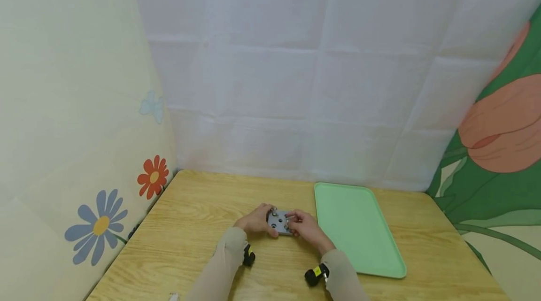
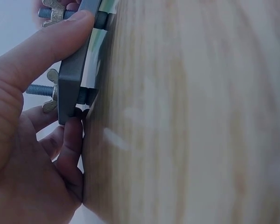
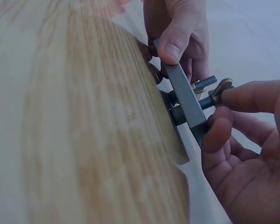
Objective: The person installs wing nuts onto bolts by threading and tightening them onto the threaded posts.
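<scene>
A grey metal plate (image 1: 277,228) with holes and bolts through it is between both hands over the table. My left hand (image 1: 257,221) grips its left side; in the left wrist view the thumb lies on the plate's face and fingers curl at its edge. There, wing nuts (image 2: 52,91) sit on threaded bolts (image 2: 37,90), whose heads (image 2: 87,96) stick out underneath, close to the tabletop. My right hand (image 1: 309,230) is at the plate's right side. In the right wrist view its thumb and finger pinch a wing nut (image 3: 220,89) near the bolt's end.
A light green tray (image 1: 357,230) lies right of the hands on the wood-grain table (image 1: 274,273). White cloth (image 1: 270,80) hangs behind, with flower-printed cloth (image 1: 84,150) at the left. A small white item (image 1: 174,297) shows at the near edge.
</scene>
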Available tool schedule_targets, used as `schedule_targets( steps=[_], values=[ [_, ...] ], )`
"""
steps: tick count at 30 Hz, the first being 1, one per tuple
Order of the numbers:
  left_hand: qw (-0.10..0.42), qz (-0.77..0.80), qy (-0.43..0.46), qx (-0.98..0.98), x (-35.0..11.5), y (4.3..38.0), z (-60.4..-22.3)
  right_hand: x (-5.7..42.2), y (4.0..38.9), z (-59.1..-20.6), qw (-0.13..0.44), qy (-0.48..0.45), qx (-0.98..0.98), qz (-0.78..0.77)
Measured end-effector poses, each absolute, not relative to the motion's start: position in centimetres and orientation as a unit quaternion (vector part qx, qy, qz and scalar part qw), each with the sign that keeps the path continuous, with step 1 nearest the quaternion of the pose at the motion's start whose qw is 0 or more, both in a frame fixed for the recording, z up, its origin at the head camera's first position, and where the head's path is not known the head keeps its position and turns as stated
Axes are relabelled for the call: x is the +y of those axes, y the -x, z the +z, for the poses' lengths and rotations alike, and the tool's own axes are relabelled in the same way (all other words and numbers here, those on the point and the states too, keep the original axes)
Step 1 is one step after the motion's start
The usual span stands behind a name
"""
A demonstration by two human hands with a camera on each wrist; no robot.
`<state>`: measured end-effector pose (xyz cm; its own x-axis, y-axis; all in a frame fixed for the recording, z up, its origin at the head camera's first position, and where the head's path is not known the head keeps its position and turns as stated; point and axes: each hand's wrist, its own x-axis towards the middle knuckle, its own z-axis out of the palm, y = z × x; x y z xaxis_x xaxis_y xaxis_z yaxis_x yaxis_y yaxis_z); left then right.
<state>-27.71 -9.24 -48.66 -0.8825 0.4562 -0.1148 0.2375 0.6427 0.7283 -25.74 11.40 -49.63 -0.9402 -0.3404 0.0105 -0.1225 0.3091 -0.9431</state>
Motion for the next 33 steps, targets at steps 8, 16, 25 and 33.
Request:
schedule_targets(
  steps=[8, 16, 25, 33],
  values=[
    [0.146, 0.37, -0.193, 0.897, -9.23, 27.82, -48.75, 11.41, 25.81, -49.68, 0.097, 0.136, 0.812, -0.558],
    [0.144, 0.365, -0.194, 0.899, -9.25, 27.71, -48.69, 11.48, 25.64, -49.55, 0.099, 0.133, 0.816, -0.553],
    [0.149, 0.374, -0.194, 0.895, -9.22, 27.7, -48.54, 11.56, 25.7, -49.62, 0.095, 0.138, 0.827, -0.537],
    [0.147, 0.388, -0.188, 0.89, -9.26, 27.7, -48.74, 11.39, 25.49, -49.57, 0.094, 0.131, 0.816, -0.556]
  ],
)
